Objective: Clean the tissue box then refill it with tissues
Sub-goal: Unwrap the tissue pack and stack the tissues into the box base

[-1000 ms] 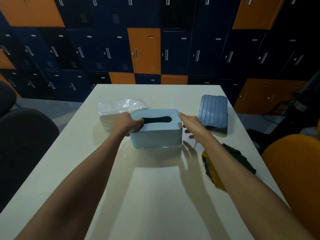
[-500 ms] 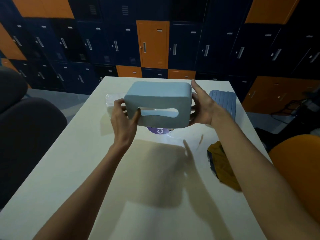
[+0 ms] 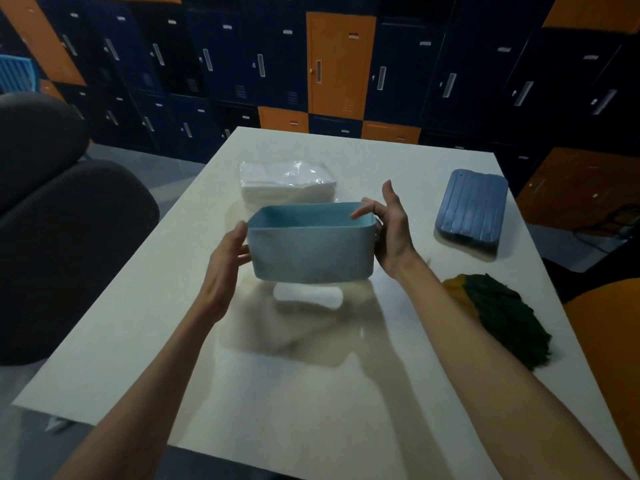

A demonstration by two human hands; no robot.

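The light blue tissue box (image 3: 311,251) hangs just above the white table (image 3: 311,393) with its open underside turned up; the inside looks empty. My left hand (image 3: 227,258) grips its left end. My right hand (image 3: 391,230) holds the right end, fingers curled over the rim. Under the box lies a pale slot-shaped patch (image 3: 308,296) in the shadow. A plastic-wrapped pack of white tissues (image 3: 287,181) lies right behind the box. The ribbed blue base panel (image 3: 471,209) lies at the table's right side.
A crumpled yellow and green cloth (image 3: 498,317) sits near the table's right edge. A dark chair (image 3: 52,220) stands to the left and an orange chair (image 3: 609,334) to the right. Blue and orange lockers (image 3: 339,64) fill the back wall.
The box was lifted off the table with both hands, tipped slot-side toward me, then rolled on until its open underside faces up. It has come lower and nearer.
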